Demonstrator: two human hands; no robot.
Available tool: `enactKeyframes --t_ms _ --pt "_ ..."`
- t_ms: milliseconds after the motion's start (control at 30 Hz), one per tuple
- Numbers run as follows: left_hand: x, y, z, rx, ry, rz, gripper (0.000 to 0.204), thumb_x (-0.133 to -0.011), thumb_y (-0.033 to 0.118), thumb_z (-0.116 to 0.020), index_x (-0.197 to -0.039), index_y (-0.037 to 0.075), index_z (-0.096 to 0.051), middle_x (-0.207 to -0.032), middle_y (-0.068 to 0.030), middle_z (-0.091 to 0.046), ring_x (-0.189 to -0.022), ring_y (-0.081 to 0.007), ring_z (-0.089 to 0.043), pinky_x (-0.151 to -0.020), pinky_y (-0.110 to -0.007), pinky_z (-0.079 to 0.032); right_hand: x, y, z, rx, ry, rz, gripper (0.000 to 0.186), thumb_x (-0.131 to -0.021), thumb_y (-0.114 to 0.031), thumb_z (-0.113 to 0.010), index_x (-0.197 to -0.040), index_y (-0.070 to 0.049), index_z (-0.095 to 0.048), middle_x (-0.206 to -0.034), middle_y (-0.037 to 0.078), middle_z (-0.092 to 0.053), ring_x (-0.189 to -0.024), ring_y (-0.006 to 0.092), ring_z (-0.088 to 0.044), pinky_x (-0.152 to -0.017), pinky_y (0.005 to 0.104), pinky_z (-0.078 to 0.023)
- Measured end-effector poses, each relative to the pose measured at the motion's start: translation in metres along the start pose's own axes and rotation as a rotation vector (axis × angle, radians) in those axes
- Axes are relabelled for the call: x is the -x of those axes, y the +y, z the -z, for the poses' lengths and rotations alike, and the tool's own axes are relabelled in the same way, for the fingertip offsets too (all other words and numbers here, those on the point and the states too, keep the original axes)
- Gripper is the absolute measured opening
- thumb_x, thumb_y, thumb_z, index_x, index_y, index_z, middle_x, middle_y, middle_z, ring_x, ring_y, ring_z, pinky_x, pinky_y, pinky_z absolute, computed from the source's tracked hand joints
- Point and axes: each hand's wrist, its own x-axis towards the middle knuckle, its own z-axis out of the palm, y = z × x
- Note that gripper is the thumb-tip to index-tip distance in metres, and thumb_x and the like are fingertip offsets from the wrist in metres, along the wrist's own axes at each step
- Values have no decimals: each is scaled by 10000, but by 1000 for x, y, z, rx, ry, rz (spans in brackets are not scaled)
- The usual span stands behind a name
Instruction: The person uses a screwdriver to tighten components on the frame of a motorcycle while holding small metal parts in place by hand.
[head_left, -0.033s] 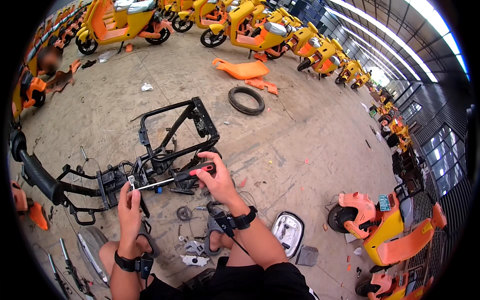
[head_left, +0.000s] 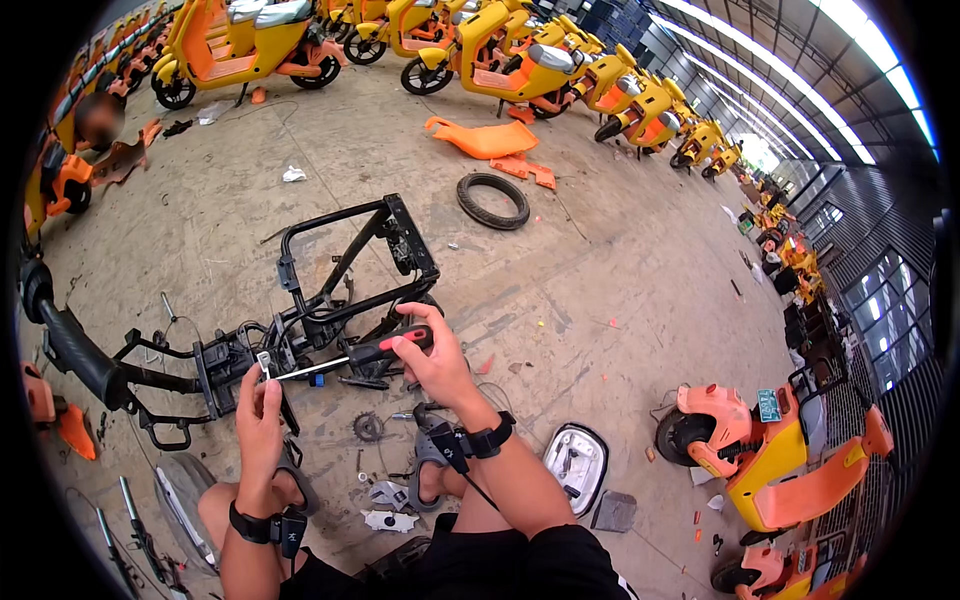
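My right hand (head_left: 440, 368) is closed round the handle of a screwdriver (head_left: 366, 353), black and red with a long bright shaft. That shaft runs leftward to the fingertips of my left hand (head_left: 258, 428). Between the left thumb and fingers I pinch a small pale connector-like piece (head_left: 264, 359), its exact kind too small to make out. The screwdriver's tip is close to this piece; whether they touch I cannot tell. Beneath and beyond both hands lies a stripped black scooter frame (head_left: 345, 265) with wires along its middle.
A black tyre (head_left: 493, 201) and orange body panels (head_left: 480, 139) lie farther off. Near my feet are a sprocket (head_left: 369, 427), a white-lined shell (head_left: 577, 468) and a grey pad (head_left: 614, 511). An orange-yellow scooter (head_left: 760, 470) stands right; rows of yellow scooters (head_left: 500, 50) fill the back.
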Motion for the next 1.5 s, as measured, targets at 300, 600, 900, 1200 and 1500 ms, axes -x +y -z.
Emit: enactKeyframes --t_ms 300,600,900,1200,1500 --pt "-1 2 -1 37 -22 -11 400 -1000 234 -568 -1355 61 -510 -878 42 -539 -701 -28 -411 -582 -197 -326 -3 11 5 56 -4 74 380 -924 -242 -651 -1224 -56 -512 -834 21 -599 -612 69 -553 -523 220 -456" --pt "-1 2 -1 24 -33 -28 407 -1000 237 -571 -1359 58 -506 -888 40 -540 -737 -35 -417 -628 -196 -336 -3 11 3 -47 -18 28 343 -916 -144 -625 -1227 -57 -507 -857 20 -579 -608 56 -541 -540 208 -453" --pt "-3 -4 3 -7 -2 -23 433 -1003 273 -561 -1377 67 -491 -878 23 -565 -684 -27 -425 -549 -197 -330 0 -10 3 30 -82 -37 335 -913 -142 -626 -1222 -54 -531 -880 25 -586 -628 55 -547 -560 209 -471" --pt "-4 -3 2 -5 -24 -29 446 -998 277 -570 -1379 62 -490 -885 21 -568 -685 -28 -429 -547 -197 -334 -4 14 7 -47 -93 63 380 -931 -179 -618 -1265 -56 -485 -827 16 -591 -599 63 -537 -531 216 -472" --pt "0 2 -1 12 -43 -19 419 -997 250 -574 -1363 61 -502 -879 37 -550 -709 -28 -430 -579 -192 -333 -4 10 2 -1 13 -4 365 -900 -208 -666 -1197 -57 -518 -844 10 -568 -625 60 -539 -556 228 -466"
